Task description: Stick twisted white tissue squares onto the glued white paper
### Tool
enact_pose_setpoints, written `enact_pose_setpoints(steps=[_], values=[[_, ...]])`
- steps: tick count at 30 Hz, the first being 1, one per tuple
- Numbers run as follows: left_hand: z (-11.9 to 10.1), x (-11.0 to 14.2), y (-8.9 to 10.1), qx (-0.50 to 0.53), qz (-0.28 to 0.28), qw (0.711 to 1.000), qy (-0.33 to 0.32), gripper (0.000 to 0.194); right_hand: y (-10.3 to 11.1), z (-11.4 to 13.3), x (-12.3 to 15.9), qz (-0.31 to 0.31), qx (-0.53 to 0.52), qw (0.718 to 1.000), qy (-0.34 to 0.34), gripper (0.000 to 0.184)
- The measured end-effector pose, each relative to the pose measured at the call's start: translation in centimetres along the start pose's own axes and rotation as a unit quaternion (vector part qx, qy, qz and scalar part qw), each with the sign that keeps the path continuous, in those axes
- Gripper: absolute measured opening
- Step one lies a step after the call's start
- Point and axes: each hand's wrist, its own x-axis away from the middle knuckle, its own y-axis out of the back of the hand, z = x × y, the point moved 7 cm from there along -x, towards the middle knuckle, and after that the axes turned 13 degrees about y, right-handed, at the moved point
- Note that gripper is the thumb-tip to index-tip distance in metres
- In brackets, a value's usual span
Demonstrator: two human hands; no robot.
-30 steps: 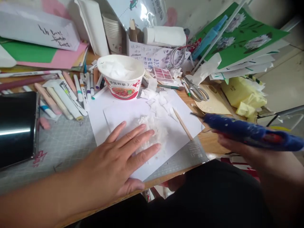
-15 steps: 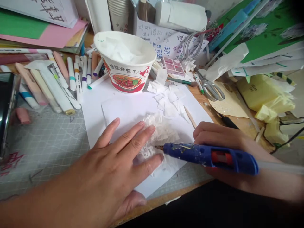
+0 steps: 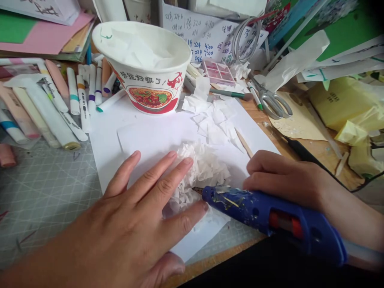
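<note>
Right grip (image 3: 288,180) clamped on glue gun (image 3: 237,204), left hand (image 3: 141,212) spread on crumpled paper (image 3: 210,165), bare mat (image 3: 60,184) leftward, table edge (image 3: 222,257) near

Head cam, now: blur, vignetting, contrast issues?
Head view, edges: top-right corner falls to black, lower left goes soft; head view, centre: smears on the blue plastic glue gun are readable, crumpled thin white paper shows folds but contrasts weakly with the flat white paper sheets.

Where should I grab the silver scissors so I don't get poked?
Probably by the handle loops of the scissors, coming from the near right. The open loops face that way, while the blade end points toward the back left. The green-tipped marker lies along their left side, so avoid that.
</note>
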Motion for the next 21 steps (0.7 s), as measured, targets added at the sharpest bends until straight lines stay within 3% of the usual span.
enact_pose_setpoints(steps=[3, 11, 16, 21], values=[[0.2, 0.0, -0.1, -0.003, 0.014, 1.000, 0.004, 0.057, -0.1, -0.1, 0.0, -0.004, -0.028, 1.000, -0.010, 0.020], [0.0, 0.0, 0.1, -0.034, 0.014, 0.999, -0.029, 0.055, 0.4, 0.3, 0.5, -0.072, 0.032, 0.996, 0.033, 0.034], [0.1, -0.3, 0.4, -0.005, 0.029, 0.998, 0.056, 0.050, 0.1, -0.1, 0.7, -0.044, 0.002, 0.999, -0.015, 0.029], [-0.1, -0.4, 0.5, 0.001, 0.034, 0.997, 0.066, 0.049, 0.7, 0.3, 1.2, -0.080, 0.085, 0.993, 0.032, 0.040]])
